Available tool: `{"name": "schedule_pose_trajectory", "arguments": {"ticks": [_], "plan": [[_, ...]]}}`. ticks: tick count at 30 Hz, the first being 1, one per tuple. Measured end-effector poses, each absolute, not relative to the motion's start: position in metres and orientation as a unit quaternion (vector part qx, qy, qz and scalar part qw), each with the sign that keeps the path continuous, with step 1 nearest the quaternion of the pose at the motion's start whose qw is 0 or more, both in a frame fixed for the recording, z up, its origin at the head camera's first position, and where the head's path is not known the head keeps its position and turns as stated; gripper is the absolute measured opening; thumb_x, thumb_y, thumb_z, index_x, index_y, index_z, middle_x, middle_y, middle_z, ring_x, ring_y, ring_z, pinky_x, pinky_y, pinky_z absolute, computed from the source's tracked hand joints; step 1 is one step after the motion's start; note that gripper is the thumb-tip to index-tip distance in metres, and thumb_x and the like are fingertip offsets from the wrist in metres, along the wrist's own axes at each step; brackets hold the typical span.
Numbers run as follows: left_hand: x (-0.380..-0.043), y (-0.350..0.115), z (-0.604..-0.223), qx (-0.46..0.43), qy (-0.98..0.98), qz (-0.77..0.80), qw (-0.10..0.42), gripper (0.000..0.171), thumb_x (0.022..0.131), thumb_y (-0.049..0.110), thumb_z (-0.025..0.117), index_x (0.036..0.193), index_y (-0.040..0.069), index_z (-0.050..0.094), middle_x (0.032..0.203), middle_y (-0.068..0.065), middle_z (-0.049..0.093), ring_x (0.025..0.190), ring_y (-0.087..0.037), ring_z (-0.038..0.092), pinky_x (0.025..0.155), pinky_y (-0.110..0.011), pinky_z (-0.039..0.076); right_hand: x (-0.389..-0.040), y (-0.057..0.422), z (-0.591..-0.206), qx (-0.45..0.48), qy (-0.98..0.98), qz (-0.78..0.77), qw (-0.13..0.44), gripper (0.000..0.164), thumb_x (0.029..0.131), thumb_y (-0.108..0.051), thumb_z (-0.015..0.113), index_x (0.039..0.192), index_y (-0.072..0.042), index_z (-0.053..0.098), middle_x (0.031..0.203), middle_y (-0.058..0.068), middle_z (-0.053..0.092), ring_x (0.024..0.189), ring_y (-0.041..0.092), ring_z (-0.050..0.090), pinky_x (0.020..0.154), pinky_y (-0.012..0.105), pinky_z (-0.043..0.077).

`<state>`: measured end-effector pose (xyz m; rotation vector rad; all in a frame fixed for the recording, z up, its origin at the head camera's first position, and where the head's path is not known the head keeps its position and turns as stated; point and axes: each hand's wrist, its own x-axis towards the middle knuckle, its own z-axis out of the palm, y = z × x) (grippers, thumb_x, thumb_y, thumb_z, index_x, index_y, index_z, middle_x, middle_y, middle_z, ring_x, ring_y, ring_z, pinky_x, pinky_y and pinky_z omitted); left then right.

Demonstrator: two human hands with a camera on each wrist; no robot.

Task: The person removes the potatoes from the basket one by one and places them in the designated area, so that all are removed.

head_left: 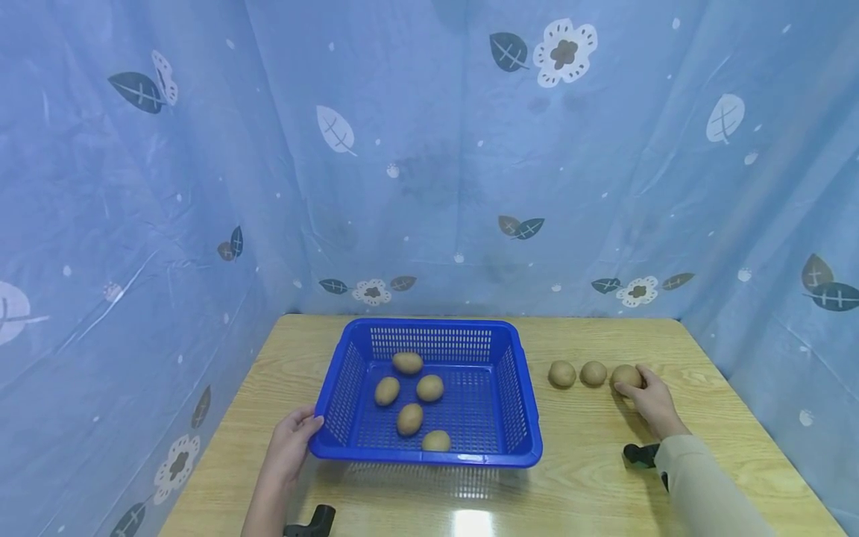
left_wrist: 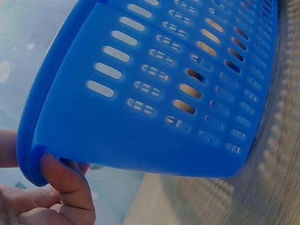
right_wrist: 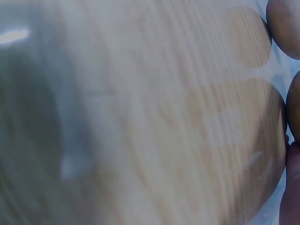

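Note:
My left hand (head_left: 290, 441) grips the rim of a blue plastic basket (head_left: 429, 456) at its near left corner. In the left wrist view, the thumb (left_wrist: 65, 180) lies against the rim, beside the slotted basket wall (left_wrist: 122, 136). Several potatoes (head_left: 430, 388) lie inside the basket. Right of it, my right hand (head_left: 654, 403) has thumb and fingers around a potato (head_left: 626, 375), which is on the table. Two more potatoes, one (head_left: 562, 374) nearer the basket and one (head_left: 593, 374) beside the held one, sit in a row with it. The right wrist view catches only a sliver of the hand (right_wrist: 291, 187).
Everything stands on a wooden table (head_left: 570, 492). A blue patterned curtain (head_left: 429, 186) hangs behind it and along both sides. Black wrist straps (head_left: 315, 522) show at both wrists. Light glares off the tabletop near the front.

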<state>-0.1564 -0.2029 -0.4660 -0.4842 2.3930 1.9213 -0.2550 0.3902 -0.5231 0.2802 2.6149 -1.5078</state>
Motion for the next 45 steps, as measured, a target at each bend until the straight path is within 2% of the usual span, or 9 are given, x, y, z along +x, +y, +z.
{"name": "schedule_pose_trajectory", "arguments": {"ticks": [8,16,22,29,36,45], "plan": [[-0.157,-0.203,-0.464,-0.158,0.764,0.625,0.021,0.043,0.100,0.018,0.045,0.133,-0.009,0.040,0.125,-0.025,0.055,0.107,-0.020,0.060,0.090,-0.025,0.053,-0.254,0.389,-0.518,0.092,0.866,-0.488,0.062,0.084,0.097,-0.034,0.047,0.147,0.007,-0.007,0.148,0.040,0.006,0.134,0.054,0.017,0.109,0.061,0.026],[-0.155,-0.203,-0.463,-0.160,0.771,0.616,0.027,0.044,0.100,0.021,0.043,0.135,-0.005,0.040,0.130,-0.023,0.053,0.116,-0.026,0.056,0.102,-0.038,0.046,-0.255,0.390,-0.518,0.091,0.864,-0.490,0.074,0.088,0.098,-0.040,0.048,0.147,0.003,-0.012,0.150,0.037,0.000,0.136,0.053,0.013,0.109,0.062,0.023],[-0.155,-0.202,-0.461,-0.158,0.771,0.617,0.025,0.042,0.100,0.020,0.043,0.134,-0.005,0.041,0.129,-0.024,0.053,0.113,-0.023,0.057,0.097,-0.030,0.050,-0.254,0.390,-0.518,0.087,0.856,-0.504,0.074,0.090,0.097,-0.035,0.050,0.146,0.004,-0.016,0.150,0.037,-0.003,0.136,0.054,0.011,0.110,0.063,0.022],[-0.155,-0.202,-0.463,-0.150,0.767,0.624,0.022,0.045,0.100,0.021,0.045,0.134,-0.008,0.039,0.127,-0.026,0.053,0.109,-0.021,0.059,0.093,-0.029,0.052,-0.254,0.390,-0.517,0.092,0.849,-0.516,0.067,0.095,0.096,-0.033,0.053,0.144,0.004,-0.021,0.151,0.036,-0.006,0.138,0.053,0.007,0.111,0.062,0.019],[-0.155,-0.203,-0.464,-0.156,0.758,0.633,0.019,0.043,0.100,0.016,0.044,0.134,-0.008,0.039,0.125,-0.023,0.055,0.102,-0.013,0.060,0.085,-0.018,0.053,-0.252,0.393,-0.513,0.086,0.853,-0.511,0.052,0.098,0.095,-0.037,0.054,0.144,0.008,-0.018,0.151,0.036,-0.009,0.138,0.053,0.003,0.113,0.061,0.015],[-0.155,-0.204,-0.463,-0.151,0.760,0.632,0.019,0.045,0.100,0.018,0.045,0.135,-0.009,0.038,0.125,-0.025,0.054,0.103,-0.015,0.060,0.084,-0.019,0.053,-0.249,0.392,-0.508,0.075,0.855,-0.512,0.034,0.097,0.094,-0.040,0.055,0.146,0.006,-0.013,0.152,0.034,-0.004,0.139,0.051,0.004,0.113,0.061,0.015]]}}
